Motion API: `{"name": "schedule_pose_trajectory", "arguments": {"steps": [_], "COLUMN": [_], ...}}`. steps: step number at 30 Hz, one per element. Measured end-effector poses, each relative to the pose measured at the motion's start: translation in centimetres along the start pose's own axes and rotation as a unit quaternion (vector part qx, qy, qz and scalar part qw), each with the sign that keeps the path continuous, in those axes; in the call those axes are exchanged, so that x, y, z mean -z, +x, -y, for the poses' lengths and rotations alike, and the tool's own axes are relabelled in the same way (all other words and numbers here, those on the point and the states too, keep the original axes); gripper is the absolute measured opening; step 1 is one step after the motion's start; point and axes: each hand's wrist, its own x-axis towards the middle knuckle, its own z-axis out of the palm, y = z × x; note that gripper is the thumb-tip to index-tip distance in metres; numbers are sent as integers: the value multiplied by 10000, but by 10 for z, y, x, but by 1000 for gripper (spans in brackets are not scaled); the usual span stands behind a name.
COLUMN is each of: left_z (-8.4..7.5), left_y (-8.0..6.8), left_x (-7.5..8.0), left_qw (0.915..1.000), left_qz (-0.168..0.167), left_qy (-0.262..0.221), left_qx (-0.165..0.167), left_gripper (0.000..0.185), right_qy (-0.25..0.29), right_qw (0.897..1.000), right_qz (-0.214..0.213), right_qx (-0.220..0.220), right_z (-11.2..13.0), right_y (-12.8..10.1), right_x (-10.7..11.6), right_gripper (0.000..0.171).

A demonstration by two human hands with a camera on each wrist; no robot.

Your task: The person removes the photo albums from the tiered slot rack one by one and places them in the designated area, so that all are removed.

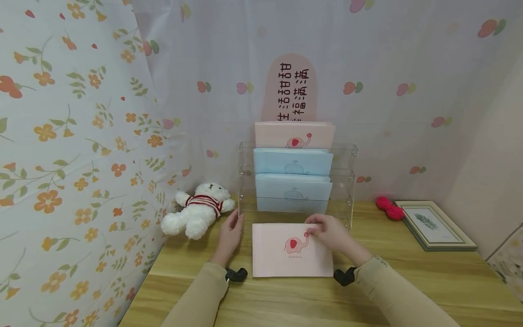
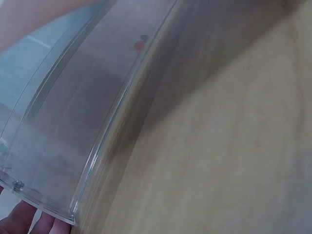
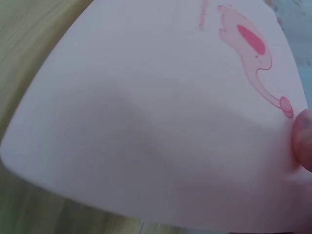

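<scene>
My right hand (image 1: 327, 231) pinches the upper right part of a pink booklet (image 1: 269, 250) with a red-eared elephant drawing; the thumb (image 3: 303, 140) lies on its cover. This booklet overlaps the lower front of a clear tiered rack (image 1: 352, 200). My left hand (image 1: 230, 236) rests against the rack's left side, its fingers (image 2: 19, 218) outside the clear end panel. In the rack's tiers above stand two light-blue booklets with whale drawings, one upper (image 1: 273, 160) and one lower (image 1: 271, 193), and a pink elephant booklet (image 1: 269, 134) at the top.
Left of the rack lies a white plush bear (image 1: 202, 204) in a striped sweater. To the right are a red knotted piece (image 1: 390, 209) and a framed leaf picture (image 1: 435, 225). Patterned cloth hangs behind and left of the wooden table (image 1: 286, 304).
</scene>
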Motion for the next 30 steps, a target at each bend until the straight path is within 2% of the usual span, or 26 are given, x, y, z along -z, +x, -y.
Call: {"name": "schedule_pose_trajectory", "arguments": {"steps": [7,12,19,30], "left_z": [0,2,-4,-5], "left_y": [-3,-4,-4,-2], "left_x": [-2,-4,-2,1], "left_qw": [9999,9999,10000,10000], "left_qz": [65,29,-6,-23], "left_qy": [-42,-93,-16,89], "left_qx": [105,111,-12,-20], "left_gripper": [50,50,46,47], "right_qy": [-802,-1257,-1500,-2015], "right_qw": [9958,9906,9873,9739], "right_qz": [-9,173,35,-315], "right_qx": [434,506,521,1001], "right_z": [-14,-20,-21,-26], "right_y": [3,5,6,-5], "right_x": [-7,-12,-24,-36], "right_gripper": [19,23,23,22]}}
